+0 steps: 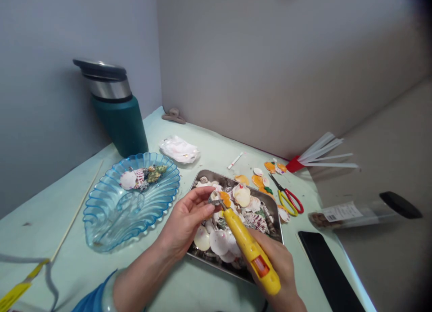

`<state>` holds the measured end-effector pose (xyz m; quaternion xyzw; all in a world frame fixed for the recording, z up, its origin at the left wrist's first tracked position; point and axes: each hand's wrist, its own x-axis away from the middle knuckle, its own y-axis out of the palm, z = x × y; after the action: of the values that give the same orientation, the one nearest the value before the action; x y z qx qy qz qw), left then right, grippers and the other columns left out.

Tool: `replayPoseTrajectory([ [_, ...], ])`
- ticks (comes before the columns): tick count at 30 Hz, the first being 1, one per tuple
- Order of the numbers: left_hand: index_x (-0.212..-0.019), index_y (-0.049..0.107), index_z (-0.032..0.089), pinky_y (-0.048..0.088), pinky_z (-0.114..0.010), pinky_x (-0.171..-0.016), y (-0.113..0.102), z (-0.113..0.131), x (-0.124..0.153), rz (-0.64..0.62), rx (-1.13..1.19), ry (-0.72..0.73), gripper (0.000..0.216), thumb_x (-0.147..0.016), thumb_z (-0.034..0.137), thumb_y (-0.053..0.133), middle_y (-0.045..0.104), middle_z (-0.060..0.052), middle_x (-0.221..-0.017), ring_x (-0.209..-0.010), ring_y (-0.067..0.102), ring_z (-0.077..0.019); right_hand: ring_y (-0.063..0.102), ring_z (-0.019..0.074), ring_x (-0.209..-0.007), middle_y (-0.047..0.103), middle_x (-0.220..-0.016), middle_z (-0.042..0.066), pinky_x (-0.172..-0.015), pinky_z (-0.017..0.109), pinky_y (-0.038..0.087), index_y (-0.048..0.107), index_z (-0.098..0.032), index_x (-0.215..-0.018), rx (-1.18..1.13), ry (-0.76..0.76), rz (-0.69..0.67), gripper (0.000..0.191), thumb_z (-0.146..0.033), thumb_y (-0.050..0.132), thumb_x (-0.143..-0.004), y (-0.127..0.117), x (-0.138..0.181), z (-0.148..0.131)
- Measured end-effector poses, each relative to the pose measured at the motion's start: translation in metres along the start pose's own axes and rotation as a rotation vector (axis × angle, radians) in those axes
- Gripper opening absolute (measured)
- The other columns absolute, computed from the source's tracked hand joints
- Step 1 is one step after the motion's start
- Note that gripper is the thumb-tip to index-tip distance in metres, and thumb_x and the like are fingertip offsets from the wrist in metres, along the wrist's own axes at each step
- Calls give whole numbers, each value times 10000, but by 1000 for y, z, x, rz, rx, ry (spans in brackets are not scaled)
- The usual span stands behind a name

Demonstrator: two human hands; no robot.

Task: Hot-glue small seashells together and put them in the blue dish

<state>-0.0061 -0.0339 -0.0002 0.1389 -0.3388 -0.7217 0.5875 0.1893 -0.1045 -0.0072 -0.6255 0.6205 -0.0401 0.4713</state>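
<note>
Between the thumb and fingers of my left hand (187, 215) is a small greyish-white shell (213, 198). My right hand (278, 258) is wrapped round a yellow glue gun (248, 244) with an orange switch on its body. Its metal tip meets or nearly meets the shell; I cannot tell which. Both hands are over a metal tray (232, 270) heaped with white, orange and striped shells. To the left lies a blue shell-shaped glass dish (108, 231) with a cluster of shells (140, 178) at its far side.
Beyond the tray are loose orange and white shells (258, 181), red-and-yellow scissors (286, 202) and a red cup (294, 164) of white sticks. A green tumbler (119, 123), plastic packet (178, 149), clear jar (354, 213) and black phone (327, 271) stand or lie around.
</note>
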Motion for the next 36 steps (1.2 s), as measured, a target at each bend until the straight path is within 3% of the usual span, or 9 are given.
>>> replayPoseTrajectory([
  [7,-996,688,214,495,-251,-809,-2,-1,-1,-15,-16,18,324,-688,197,786,657,-38,-1026,-898,610,-146,707,192,-678,739,-842,58,-606,265,535,607,-194,-1094,-15,-21,-34,218,-297,586,-903,-2,3,5],
  [20,-1002,650,197,481,-314,-896,-1,3,1,-96,-8,21,212,-796,225,691,646,-55,-1045,-993,606,-190,688,169,-578,712,-702,18,-509,231,508,611,-207,-1025,37,-17,61,166,-311,595,-896,1,-2,-1],
  [25,-943,656,202,490,-295,-860,0,3,1,-55,-15,23,157,-800,252,697,653,-35,-1012,-939,616,-166,693,167,-587,729,-744,29,-531,235,521,624,-198,-1024,14,7,37,166,-302,588,-900,-1,-2,-1],
  [36,-1037,709,177,466,-295,-882,0,3,1,-46,-31,-41,324,-725,247,763,707,-90,-1084,-971,636,-196,692,173,-584,727,-740,31,-522,238,520,622,-196,-1025,14,5,37,161,-276,598,-888,0,-1,0],
])
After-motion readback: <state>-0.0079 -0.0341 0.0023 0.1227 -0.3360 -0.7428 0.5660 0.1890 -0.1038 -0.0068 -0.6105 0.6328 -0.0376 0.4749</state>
